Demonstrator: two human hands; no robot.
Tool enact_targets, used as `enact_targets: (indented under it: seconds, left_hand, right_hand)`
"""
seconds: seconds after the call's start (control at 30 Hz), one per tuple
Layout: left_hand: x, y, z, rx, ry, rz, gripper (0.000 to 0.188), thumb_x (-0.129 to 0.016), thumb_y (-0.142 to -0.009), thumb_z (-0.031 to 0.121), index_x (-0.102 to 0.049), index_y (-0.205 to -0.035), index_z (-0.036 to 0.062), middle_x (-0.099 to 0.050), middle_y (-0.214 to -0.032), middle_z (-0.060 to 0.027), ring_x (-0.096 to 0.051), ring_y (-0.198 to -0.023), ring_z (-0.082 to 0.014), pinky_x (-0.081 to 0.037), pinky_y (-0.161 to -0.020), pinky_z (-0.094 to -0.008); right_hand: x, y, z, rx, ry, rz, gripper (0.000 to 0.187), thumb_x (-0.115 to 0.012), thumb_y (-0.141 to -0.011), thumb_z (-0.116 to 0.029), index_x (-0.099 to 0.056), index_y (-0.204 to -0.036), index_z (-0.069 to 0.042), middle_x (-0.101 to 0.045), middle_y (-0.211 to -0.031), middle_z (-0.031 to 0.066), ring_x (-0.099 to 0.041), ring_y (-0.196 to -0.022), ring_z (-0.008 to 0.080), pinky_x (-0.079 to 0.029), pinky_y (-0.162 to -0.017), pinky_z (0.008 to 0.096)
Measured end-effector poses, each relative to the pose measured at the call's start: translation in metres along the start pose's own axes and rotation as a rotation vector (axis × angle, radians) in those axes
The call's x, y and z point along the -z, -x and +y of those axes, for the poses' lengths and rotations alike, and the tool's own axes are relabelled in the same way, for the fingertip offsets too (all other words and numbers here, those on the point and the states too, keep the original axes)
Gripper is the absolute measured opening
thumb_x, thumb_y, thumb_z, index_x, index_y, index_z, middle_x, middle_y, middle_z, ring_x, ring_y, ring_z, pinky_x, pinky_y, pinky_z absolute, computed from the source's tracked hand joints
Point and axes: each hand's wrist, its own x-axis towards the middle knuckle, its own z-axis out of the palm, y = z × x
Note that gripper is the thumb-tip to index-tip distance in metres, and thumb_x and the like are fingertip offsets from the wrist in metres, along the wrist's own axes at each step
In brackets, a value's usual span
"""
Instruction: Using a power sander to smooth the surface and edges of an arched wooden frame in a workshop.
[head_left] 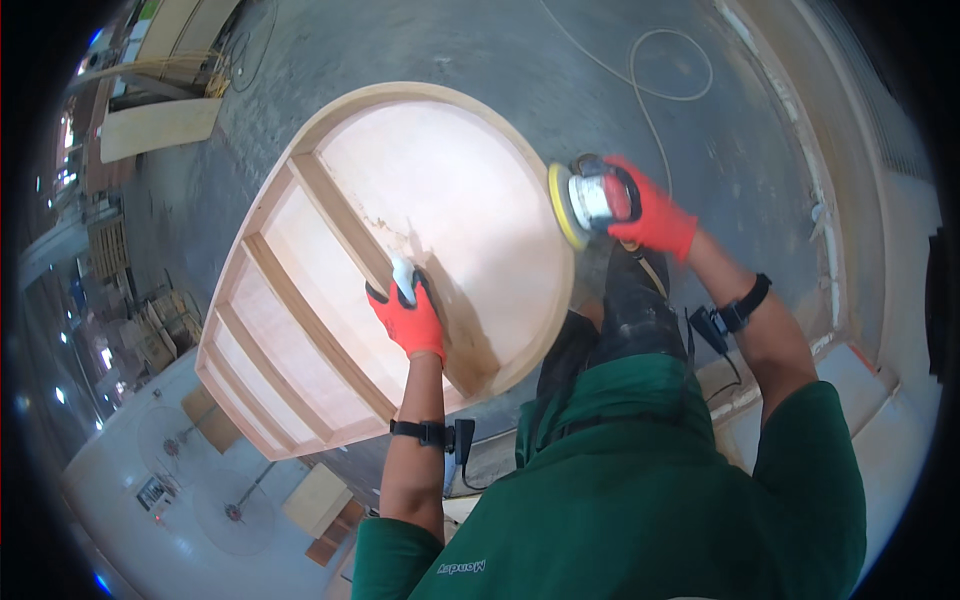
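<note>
A large wooden panel [435,150], with a curved rim and several crosspieces, stands tilted before me. My left hand [408,318], in a red glove with dark fingertips, is closed over one crosspiece [340,222] near its middle. A small white piece [403,275] shows between thumb and fingers; its kind is unclear. In its red glove, my right hand [655,210] is wrapped round an orbital sander [597,200]. The sander's yellow-edged pad faces the right side of the curved rim, touching it or very close. The glove hides part of the sander's body.
A pale hose [655,120] runs from the sander side across the grey floor [480,50] and loops at the far right. Boards [160,128] lie at the far left. Fans [233,511] stand at lower left. A wall edge [825,230] borders the right.
</note>
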Motion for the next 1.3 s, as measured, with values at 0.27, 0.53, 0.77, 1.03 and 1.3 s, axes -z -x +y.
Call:
enact_targets:
  seconds: [0.27,0.53,0.77,1.03,1.3]
  left_hand:
    - [-0.002,-0.006,-0.007,-0.009,-0.103,0.023,0.041,-0.072,-0.086,0.015,-0.067,-0.126,0.0071,-0.035,-0.154,-0.0219,-0.036,-0.142,-0.0399,-0.035,-0.115,-0.0440]
    - [0.000,-0.008,-0.006,0.038,-0.156,0.020,0.048,-0.078,-0.075,0.019,-0.070,-0.122,0.0143,-0.037,-0.153,-0.0245,-0.039,-0.139,-0.0429,-0.036,-0.114,-0.0471]
    - [0.004,-0.007,-0.001,0.053,-0.100,0.014,0.054,-0.080,-0.071,0.025,-0.071,-0.124,0.0252,-0.040,-0.152,-0.0211,-0.044,-0.134,-0.0406,-0.040,-0.107,-0.0482]
    - [0.007,-0.002,0.002,0.076,-0.093,0.032,0.052,-0.078,-0.073,0.020,-0.070,-0.124,0.0221,-0.043,-0.150,-0.0214,-0.045,-0.134,-0.0405,-0.041,-0.108,-0.0483]
    - [-0.001,0.002,-0.016,0.012,-0.102,0.106,0.050,-0.078,-0.076,0.027,-0.068,-0.125,0.0210,-0.041,-0.152,-0.0197,-0.048,-0.129,-0.0406,-0.042,-0.105,-0.0490]
  right_hand:
    - [0.037,-0.220,-0.030,0.059,0.005,-0.378,0.081,-0.077,-0.078,-0.025,-0.041,-0.150,-0.020,-0.060,-0.133,0.0121,-0.057,-0.123,0.0277,-0.046,-0.103,0.0391]
    - [-0.018,-0.397,-0.100,0.152,0.193,-0.726,0.071,-0.074,-0.086,-0.035,-0.043,-0.147,-0.016,-0.062,-0.128,0.0121,-0.061,-0.113,0.0267,-0.047,-0.097,0.0392]
    - [-0.116,-0.477,-0.200,0.171,0.484,-0.980,0.078,-0.073,-0.084,-0.045,-0.041,-0.151,-0.020,-0.059,-0.136,0.0116,-0.058,-0.121,0.0279,-0.047,-0.101,0.0400]
    - [-0.222,-0.438,-0.281,0.634,1.085,-0.904,0.077,-0.063,-0.084,-0.048,-0.038,-0.153,-0.026,-0.049,-0.148,0.0100,-0.053,-0.130,0.0299,-0.051,-0.099,0.0458]
    - [-0.120,-0.389,-0.238,0.518,0.932,-0.705,0.070,-0.073,-0.080,-0.035,-0.047,-0.144,-0.020,-0.052,-0.137,0.0150,-0.052,-0.126,0.0366,-0.042,-0.109,0.0453]
